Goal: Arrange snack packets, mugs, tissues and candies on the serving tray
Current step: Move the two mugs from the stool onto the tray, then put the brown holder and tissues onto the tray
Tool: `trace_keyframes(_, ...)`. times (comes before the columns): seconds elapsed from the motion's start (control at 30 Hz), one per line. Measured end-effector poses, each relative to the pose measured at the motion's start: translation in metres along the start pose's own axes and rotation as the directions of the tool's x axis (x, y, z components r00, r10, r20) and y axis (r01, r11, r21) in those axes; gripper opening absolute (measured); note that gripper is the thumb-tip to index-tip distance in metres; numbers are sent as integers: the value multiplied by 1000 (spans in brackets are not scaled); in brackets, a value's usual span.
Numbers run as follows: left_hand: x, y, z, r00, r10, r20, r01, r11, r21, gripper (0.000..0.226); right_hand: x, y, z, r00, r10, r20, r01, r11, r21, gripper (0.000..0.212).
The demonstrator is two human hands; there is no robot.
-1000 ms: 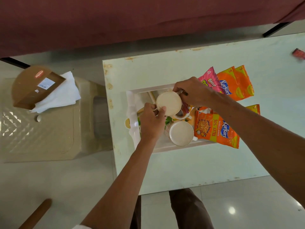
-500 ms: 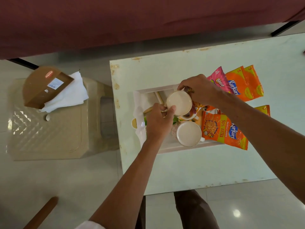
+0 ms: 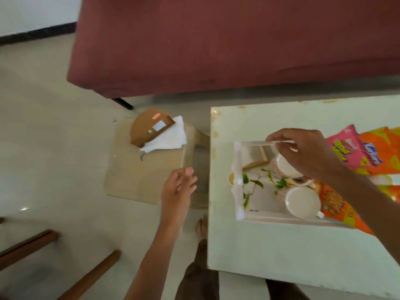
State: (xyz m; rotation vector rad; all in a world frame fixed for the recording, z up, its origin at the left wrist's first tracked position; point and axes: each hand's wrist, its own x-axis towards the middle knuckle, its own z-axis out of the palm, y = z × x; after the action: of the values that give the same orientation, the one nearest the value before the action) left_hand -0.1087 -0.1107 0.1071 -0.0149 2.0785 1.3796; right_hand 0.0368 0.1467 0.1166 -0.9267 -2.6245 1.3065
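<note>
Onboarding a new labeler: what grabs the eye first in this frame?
The bright orange and pink snack packets at the table's right edge stand out first, next to the white serving tray that holds two cream mugs. The right hand hovers over the tray's far mug, and the left hand reaches open toward the low stool on the left, where white tissues lie beside a brown cardboard box.
</note>
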Motion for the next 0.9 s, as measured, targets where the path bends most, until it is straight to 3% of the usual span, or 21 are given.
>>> trace_keyframes(0.13, 15, 13, -59, 984, 87, -156, -89, 996, 0, 15, 15, -43, 36, 997, -9, 70, 1, 994, 113, 26)
trace_keyframes(0.4, 126, 29, -110, 928, 81, -365, -74, 997, 34, 12, 115, -122, 126, 998, 26, 54, -35, 983, 179, 24)
trace_keyframes(0.57, 188, 31, -114, 944, 62, -323, -34, 995, 90, 39, 186, -150, 187, 976, 176, 129, -202, 953, 225, 48)
trace_keyframes(0.67, 215, 33, -116, 963, 40, -266, 2, 988, 156, 38, 217, -155, 209, 960, 211, 182, -241, 956, 165, 57)
trace_keyframes(0.77, 231, 36, -116, 977, 27, -213, 14, 982, 188, 33, 233, -156, 225, 949, 224, 223, -243, 968, 62, 42)
trace_keyframes(0.9, 233, 41, -121, 969, 6, -246, 22, 993, 113, 28, 231, -152, 233, 969, 220, 107, -228, 972, 60, 30)
